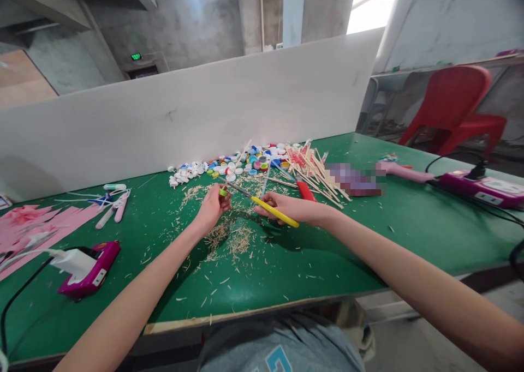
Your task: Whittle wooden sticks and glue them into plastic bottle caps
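Both hands [213,208] raised, scissors [268,208] gripped

A pile of bottle caps [241,162] lies beside wooden sticks [313,170] on the green table [409,225], a red chair [450,107] behind.

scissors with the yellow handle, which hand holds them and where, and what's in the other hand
Right hand grips the scissors by the yellow handle; left hand pinches a small yellow-green piece at the blades.

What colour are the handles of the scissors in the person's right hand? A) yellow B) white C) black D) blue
A: the right hand grips scissors with yellow handles, blades pointing toward the small green piece pinched in the left hand, above the wood shavings on the green table.
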`<state>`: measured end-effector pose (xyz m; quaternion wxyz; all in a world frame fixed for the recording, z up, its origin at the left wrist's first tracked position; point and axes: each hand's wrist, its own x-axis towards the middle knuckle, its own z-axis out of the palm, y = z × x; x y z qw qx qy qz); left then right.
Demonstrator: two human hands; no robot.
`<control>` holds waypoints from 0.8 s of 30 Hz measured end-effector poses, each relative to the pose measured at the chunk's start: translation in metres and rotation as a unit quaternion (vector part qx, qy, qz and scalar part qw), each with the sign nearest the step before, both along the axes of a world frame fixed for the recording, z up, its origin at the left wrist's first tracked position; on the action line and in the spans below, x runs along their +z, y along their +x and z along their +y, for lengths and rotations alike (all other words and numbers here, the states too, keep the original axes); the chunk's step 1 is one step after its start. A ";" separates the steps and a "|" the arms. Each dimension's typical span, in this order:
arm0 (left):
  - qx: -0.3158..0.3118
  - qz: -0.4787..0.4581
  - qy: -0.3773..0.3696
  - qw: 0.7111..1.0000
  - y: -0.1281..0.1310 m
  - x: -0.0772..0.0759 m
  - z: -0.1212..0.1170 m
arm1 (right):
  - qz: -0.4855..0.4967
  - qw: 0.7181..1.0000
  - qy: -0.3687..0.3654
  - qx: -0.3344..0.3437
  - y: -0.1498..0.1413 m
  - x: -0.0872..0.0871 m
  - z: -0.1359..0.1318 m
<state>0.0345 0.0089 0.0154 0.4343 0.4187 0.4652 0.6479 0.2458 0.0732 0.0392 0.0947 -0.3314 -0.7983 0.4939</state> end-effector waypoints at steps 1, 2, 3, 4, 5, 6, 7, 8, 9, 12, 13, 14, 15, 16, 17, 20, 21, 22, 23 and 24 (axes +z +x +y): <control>-0.001 0.012 0.000 1.000 -0.001 0.000 0.000 | 0.000 1.000 0.002 -0.001 0.000 0.001 0.000; -0.001 0.026 0.000 1.000 -0.002 -0.001 0.001 | -0.001 1.000 0.004 -0.002 0.000 0.001 -0.001; 0.000 0.042 -0.001 0.999 -0.004 -0.002 0.001 | -0.001 1.000 0.006 -0.002 0.000 0.000 0.000; 0.003 0.060 0.000 0.998 -0.006 -0.003 0.001 | -0.003 1.000 0.008 0.000 0.000 0.000 0.000; 0.008 0.081 0.001 0.997 -0.008 -0.003 0.001 | -0.007 1.000 0.011 0.001 -0.001 -0.001 0.001; 0.015 0.104 0.002 0.994 -0.010 -0.004 0.001 | -0.010 1.000 0.016 0.003 -0.001 -0.003 0.002; 0.024 0.128 0.004 0.991 -0.012 -0.005 0.000 | -0.011 1.000 0.025 0.004 -0.001 -0.005 0.004; 0.034 0.152 0.007 0.988 -0.014 -0.006 0.000 | -0.011 0.999 0.038 0.006 -0.001 -0.007 0.006; 0.043 0.174 0.009 0.984 -0.016 -0.007 0.000 | -0.011 0.998 0.054 0.007 -0.002 -0.009 0.008; 0.072 0.230 0.019 0.970 -0.020 -0.008 -0.002 | -0.017 0.993 0.114 -0.003 -0.004 -0.015 0.012; 0.079 0.244 0.023 0.966 -0.020 -0.007 -0.003 | -0.022 0.991 0.135 -0.013 -0.006 -0.016 0.012; 0.085 0.256 0.027 0.963 -0.020 -0.006 -0.004 | -0.028 0.987 0.154 -0.024 -0.007 -0.017 0.012; 0.090 0.269 0.030 0.958 -0.020 -0.005 -0.005 | -0.034 0.984 0.171 -0.035 -0.008 -0.017 0.011; 0.094 0.288 0.033 0.952 -0.020 -0.004 -0.006 | -0.041 0.981 0.185 -0.044 -0.009 -0.017 0.009; 0.098 0.312 0.037 0.944 -0.019 -0.003 -0.006 | -0.048 0.978 0.195 -0.049 -0.009 -0.016 0.007; 0.107 0.391 0.051 0.913 -0.015 -0.001 -0.008 | -0.056 0.975 0.205 -0.057 -0.010 -0.012 -0.001; 0.107 0.406 0.055 0.906 -0.014 -0.001 -0.008 | -0.054 0.976 0.203 -0.060 -0.009 -0.010 -0.003; 0.106 0.411 0.058 0.904 -0.013 -0.002 -0.009 | -0.049 0.977 0.199 -0.059 -0.009 -0.009 -0.005; 0.107 0.411 0.060 0.903 -0.011 -0.002 -0.009 | -0.043 0.978 0.195 -0.057 -0.009 -0.008 -0.007; 0.107 0.410 0.062 0.903 -0.009 -0.003 -0.009 | -0.038 0.979 0.194 -0.054 -0.009 -0.007 -0.008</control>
